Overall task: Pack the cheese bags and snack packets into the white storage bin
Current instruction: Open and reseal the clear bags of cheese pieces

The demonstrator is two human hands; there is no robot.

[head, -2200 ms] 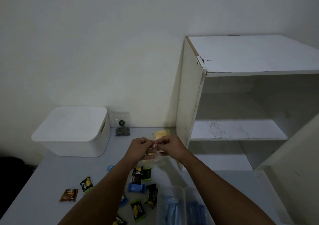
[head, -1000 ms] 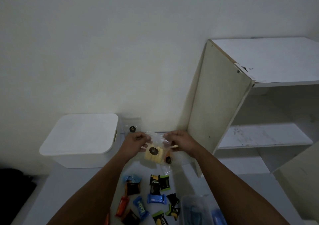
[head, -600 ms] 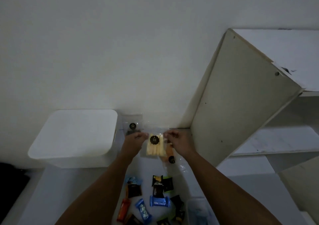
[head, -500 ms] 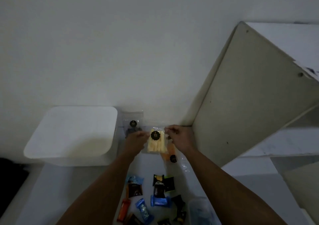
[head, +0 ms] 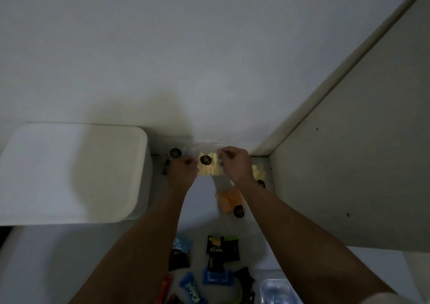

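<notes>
Leftmost, the lidded white plastic storage bin [head: 69, 173] sits closed on the pale counter [head: 200, 210]. Centrally, your left hand [head: 182, 172] and right hand [head: 235, 164] pinch the clear bag of pale yellow cheese sticks [head: 208, 167] between them, near the wall. Small foil snack packets [head: 222, 249] lie nearer you.

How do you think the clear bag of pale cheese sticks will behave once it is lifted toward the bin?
The cheese bag probably flops: both hands, left hand and right hand, pinch its thin clear film. The sticks likely shift inside. Glossy plastic may slip.
</notes>
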